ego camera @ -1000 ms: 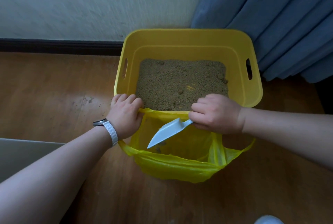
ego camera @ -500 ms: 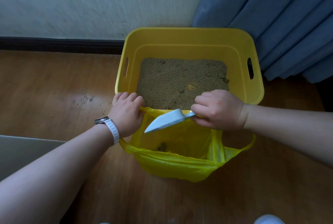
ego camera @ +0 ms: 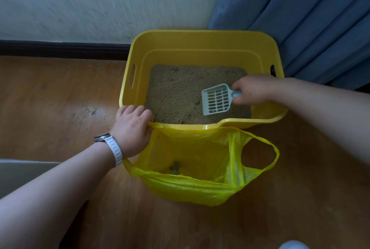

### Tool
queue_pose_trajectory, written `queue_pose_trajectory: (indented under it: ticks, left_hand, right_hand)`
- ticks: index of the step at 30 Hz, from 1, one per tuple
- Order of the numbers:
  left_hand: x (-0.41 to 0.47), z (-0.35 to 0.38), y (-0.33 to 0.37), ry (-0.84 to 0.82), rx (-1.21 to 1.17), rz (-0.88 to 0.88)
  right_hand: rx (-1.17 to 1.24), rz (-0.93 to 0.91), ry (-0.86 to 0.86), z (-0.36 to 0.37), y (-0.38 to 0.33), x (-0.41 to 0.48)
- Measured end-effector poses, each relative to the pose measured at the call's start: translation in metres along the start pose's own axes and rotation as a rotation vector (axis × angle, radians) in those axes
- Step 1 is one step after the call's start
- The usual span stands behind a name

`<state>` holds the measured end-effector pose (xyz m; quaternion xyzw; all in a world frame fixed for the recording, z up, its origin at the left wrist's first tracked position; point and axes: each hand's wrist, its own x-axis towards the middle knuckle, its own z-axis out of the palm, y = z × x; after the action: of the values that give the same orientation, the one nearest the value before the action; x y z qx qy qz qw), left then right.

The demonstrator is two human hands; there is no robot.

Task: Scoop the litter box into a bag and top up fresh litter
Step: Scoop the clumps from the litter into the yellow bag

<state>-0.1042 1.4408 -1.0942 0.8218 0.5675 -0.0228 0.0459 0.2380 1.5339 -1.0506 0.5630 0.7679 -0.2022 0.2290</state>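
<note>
A yellow litter box (ego camera: 200, 42) holds brown litter (ego camera: 176, 92) and stands on the wooden floor by the wall. My right hand (ego camera: 254, 90) grips the handle of a pale slotted scoop (ego camera: 216, 99), whose empty blade lies over the litter at the box's right side. In front of the box a yellow plastic bag (ego camera: 192, 186) stands open, with a few dark clumps (ego camera: 175, 167) at its bottom. My left hand (ego camera: 132, 126) grips the bag's left handle at the box's near left corner. A white watch sits on that wrist.
Blue curtains (ego camera: 312, 18) hang behind the box at the right. A white wall with a dark skirting board (ego camera: 60, 48) runs along the back. A grey flat thing (ego camera: 24, 172) lies at the left edge. Dark specks dot the floor (ego camera: 88, 112) left of the box.
My right hand has lifted the scoop out of the bag's mouth and carried it back over the litter at the box's right. My left hand keeps its hold on the bag.
</note>
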Motion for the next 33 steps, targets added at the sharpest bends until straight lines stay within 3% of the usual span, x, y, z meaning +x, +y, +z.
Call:
queue_pose_trajectory:
  ticks: [8,13,17,25,33]
  left_hand:
    - [0.001,0.003,-0.001,0.04,0.005,0.014]
    - [0.001,0.001,-0.001,0.014,0.013,0.003]
    - [0.001,0.001,-0.001,0.001,0.016,0.003]
    - [0.001,0.002,-0.002,0.006,0.018,0.012]
    - [0.002,0.0,0.0,0.009,0.016,0.026]
  right_hand:
    - [-0.307,0.071,-0.098,-0.003,0.023,0.028]
    - [-0.239,0.041,-0.07,-0.002,0.02,0.047]
    - [-0.18,-0.07,-0.1,0.007,0.009,0.063]
    - [-0.182,-0.241,-0.003,0.026,-0.03,0.089]
    - [-0.107,-0.304,0.014,0.042,-0.041,0.096]
